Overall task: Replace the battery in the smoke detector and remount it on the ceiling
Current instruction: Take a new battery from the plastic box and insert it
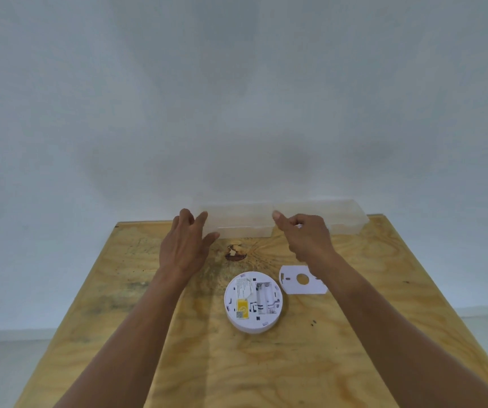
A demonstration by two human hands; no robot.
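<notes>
Both bare forearms stretched forward over the tabletop (354,348) toward its far edge. Left hand (182,248) palm down, fingers spread and fairly straight, grip open, fingertips at the left end of a clear box (242,220); touching or just short of it, cannot tell. Right hand (304,238) with fingers curled in and thumb pointing left, grip closed; something small and pale between the fingers, too blurred to name, so held or not cannot be told.

Bare plywood with wavy grain, darker stains left of centre, a brown knot (235,252) near the far edge between the hands. Pale floor at both sides below, plain grey-white wall (237,98) rising directly behind the far edge.

Detector (253,301) near the middle of the tabletop, lying back side up: round, white, open battery bay with no cells visible, yellow label beside it. White mounting plate (301,281) just beyond and right of it, apart, partly under the right wrist. Clear box open along the far edge against the wall.
</notes>
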